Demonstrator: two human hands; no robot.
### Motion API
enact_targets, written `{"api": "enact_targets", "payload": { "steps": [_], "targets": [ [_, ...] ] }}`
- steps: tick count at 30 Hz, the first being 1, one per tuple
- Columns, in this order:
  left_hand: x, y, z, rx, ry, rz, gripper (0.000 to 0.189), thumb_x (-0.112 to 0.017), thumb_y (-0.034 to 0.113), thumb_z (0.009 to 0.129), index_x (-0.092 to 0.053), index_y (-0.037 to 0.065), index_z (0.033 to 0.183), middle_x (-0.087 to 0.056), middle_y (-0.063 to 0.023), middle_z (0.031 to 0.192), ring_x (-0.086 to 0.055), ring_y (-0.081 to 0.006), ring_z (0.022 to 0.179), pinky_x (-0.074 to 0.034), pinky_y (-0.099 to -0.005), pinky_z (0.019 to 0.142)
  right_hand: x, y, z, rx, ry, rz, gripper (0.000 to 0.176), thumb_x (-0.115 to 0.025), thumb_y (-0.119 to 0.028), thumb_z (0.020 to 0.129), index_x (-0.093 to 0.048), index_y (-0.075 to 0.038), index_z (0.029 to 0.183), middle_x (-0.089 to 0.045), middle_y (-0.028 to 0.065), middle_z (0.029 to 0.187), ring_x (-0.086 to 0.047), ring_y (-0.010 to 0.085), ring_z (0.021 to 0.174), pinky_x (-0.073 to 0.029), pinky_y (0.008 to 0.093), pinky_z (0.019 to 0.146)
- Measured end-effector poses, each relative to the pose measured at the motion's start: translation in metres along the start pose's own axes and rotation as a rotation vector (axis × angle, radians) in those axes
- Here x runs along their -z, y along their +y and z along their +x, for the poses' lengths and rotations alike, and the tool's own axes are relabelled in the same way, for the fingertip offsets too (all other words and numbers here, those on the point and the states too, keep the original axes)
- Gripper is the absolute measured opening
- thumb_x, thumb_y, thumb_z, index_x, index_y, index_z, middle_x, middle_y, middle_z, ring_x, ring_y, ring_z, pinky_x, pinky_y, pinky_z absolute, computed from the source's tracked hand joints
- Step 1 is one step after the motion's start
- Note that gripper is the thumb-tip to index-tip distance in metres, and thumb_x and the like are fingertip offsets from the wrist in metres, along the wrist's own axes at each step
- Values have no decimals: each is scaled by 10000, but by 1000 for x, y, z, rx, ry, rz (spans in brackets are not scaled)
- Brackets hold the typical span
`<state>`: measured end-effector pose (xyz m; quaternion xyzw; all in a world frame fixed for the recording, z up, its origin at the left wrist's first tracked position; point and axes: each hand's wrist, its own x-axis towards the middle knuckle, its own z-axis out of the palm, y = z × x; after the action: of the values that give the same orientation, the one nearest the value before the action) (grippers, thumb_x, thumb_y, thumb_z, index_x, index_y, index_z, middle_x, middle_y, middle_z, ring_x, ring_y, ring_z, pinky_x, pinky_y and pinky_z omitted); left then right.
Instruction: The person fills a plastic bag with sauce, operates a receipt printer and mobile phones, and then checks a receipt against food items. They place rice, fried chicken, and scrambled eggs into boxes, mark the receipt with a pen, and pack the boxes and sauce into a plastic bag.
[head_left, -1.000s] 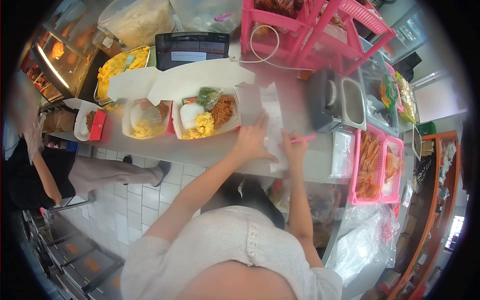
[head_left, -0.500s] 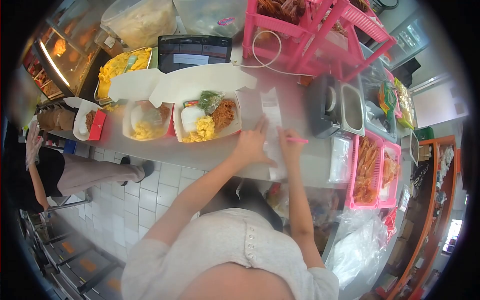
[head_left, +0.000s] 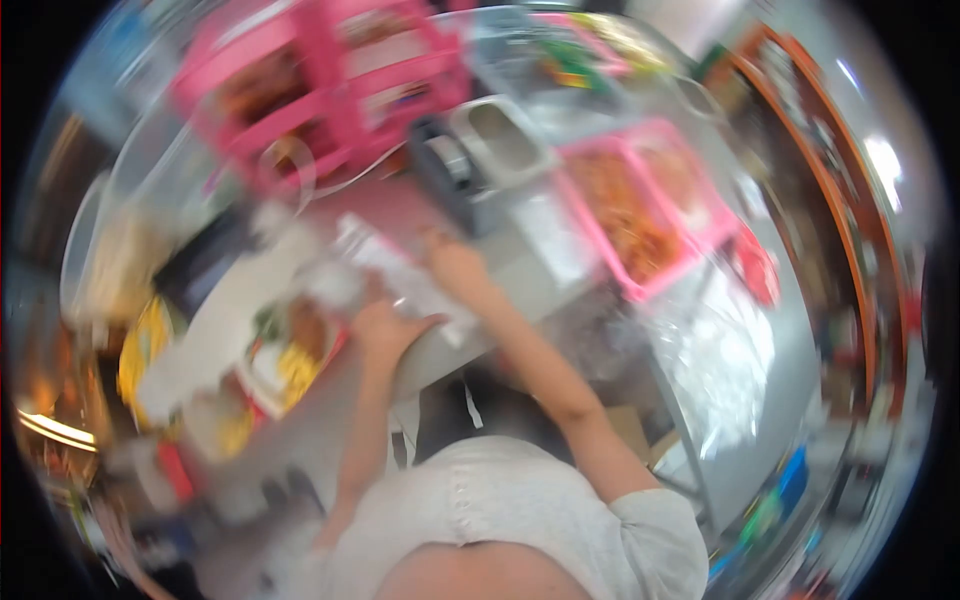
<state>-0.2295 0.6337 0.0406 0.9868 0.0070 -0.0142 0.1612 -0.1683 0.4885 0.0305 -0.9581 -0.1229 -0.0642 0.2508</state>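
The whole view is smeared by motion. My left hand (head_left: 385, 322) rests at the left side of a long white paper strip (head_left: 400, 275), its thumb stretched out across the paper. On the strip's other side is my right hand (head_left: 452, 262), up by its upper part; its fingers are blurred and no pen can be made out. Left of my left hand sits an open box of food (head_left: 262, 385) with yellow and brown pieces and something green. A dark tablet (head_left: 205, 262) stands behind the box.
Pink racks (head_left: 320, 90) stand at the back. A grey device (head_left: 445, 165) and a metal container (head_left: 500, 140) are beyond my right hand. Pink baskets (head_left: 640, 215) of food and clear plastic bags (head_left: 715, 350) lie at the right. Orange shelves (head_left: 815, 190) stand farther right.
The camera view has turned to the right, so the counter appears tilted. My right hand has moved up along the paper, and the pink pen no longer shows.
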Motion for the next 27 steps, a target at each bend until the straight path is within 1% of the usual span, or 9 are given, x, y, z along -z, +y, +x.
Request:
{"api": "enact_targets", "payload": {
  "steps": [2,7,10,14,17,20,23,25,27],
  "targets": [
    [13,25,10,161,9,45,1204,-645,719,439,-288,-46,1297,-280,-148,1378,-520,-281,1064,-459,-361,811,60,-14,-41,-21,200,204,376,-607,-305,751,-516,-40,1002,-554,179,965,-541,312,928,-437,407,767],
    [-9,26,85,226,179,85,1194,-606,742,465,-274,-37,1306,-307,-154,1363,-510,-302,1066,-455,-386,799,150,28,-205,-593,643,-419,566,-686,-283,667,-500,-202,1195,-293,164,1335,-223,357,1245,-168,520,1002],
    [-9,31,116,291,279,-10,1218,-597,759,445,-256,-16,1320,-310,-156,1360,-517,-317,1051,-453,-400,785,201,55,-250,-1011,323,-862,620,-667,-190,688,-427,-243,1256,-298,140,1348,-233,339,1256,-196,508,997],
    [-24,23,133,278,491,-150,1012,-648,648,548,-338,42,1298,-406,-163,1293,-452,-310,1132,-398,-377,887,201,133,-303,-871,453,-381,404,-576,4,663,-587,-124,1046,-607,175,945,-600,259,859,-447,347,742],
    [-28,10,97,104,825,-413,757,-685,479,653,-440,38,1219,-522,-162,1162,-505,-318,1051,-394,-365,868,220,54,-243,-790,469,153,268,-518,0,684,-615,-46,930,-618,178,780,-615,265,727,-450,330,700],
    [-15,32,18,150,438,-681,406,-621,370,753,-585,17,951,-602,-105,882,-571,-219,768,-444,-332,704,184,26,-190,-223,480,356,274,-494,-5,689,-596,-9,944,-612,147,759,-596,228,689,-444,318,707],
    [-8,33,-52,254,-179,-1506,276,-561,276,822,-569,68,1004,-617,-23,878,-433,-80,529,-344,-214,481,163,-4,-149,-315,219,719,335,-518,-7,661,-584,-8,990,-597,133,753,-575,240,664,-445,328,679],
    [19,30,-74,310,-44,-1545,261,-546,266,837,-567,74,1013,-609,-9,880,-374,-50,517,-304,-190,464,156,-12,-127,-373,26,822,361,-529,-9,649,-580,-12,1006,-590,131,752,-571,253,656,-445,334,665],
    [53,29,-90,378,109,-1575,247,-531,255,852,-565,79,1022,-602,6,883,-314,-21,505,-264,-167,446,144,-16,-109,109,198,480,376,-557,-5,631,-579,-15,1005,-563,147,768,-553,290,679,-443,361,645]
  ]
}}
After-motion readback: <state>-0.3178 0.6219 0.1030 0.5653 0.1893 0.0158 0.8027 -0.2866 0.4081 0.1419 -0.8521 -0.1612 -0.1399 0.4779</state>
